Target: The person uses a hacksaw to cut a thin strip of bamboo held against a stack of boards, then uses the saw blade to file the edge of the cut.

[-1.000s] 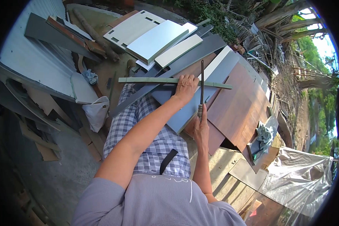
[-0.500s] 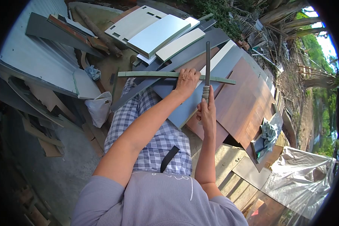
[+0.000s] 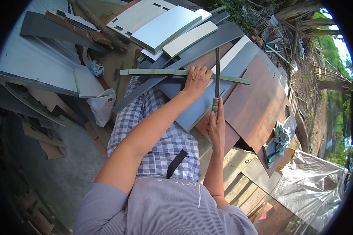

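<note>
Closed around a long green bamboo strip point(image 3: 153, 72) is my left hand point(image 3: 198, 81), a bit right of the strip's middle. My right hand point(image 3: 216, 124) grips the wrapped handle of a long, narrow blade point(image 3: 217, 66), which points away from me. The blade crosses the strip just right of my left hand; whether they touch is unclear. Both are above a pile of boards, with a blue-grey board point(image 3: 192, 113) below my hands.
White panels point(image 3: 166, 29) lie beyond the strip, brown wooden boards point(image 3: 255, 105) to the right. A white bag point(image 3: 102, 107) hangs at the left, near a metal sheet point(image 3: 39, 66). Clear plastic sheeting point(image 3: 310, 184) lies at the lower right.
My right hand and the blade have moved slightly toward my body. The bamboo strip, in my left hand, has shifted slightly and its left end sits higher in the view.
</note>
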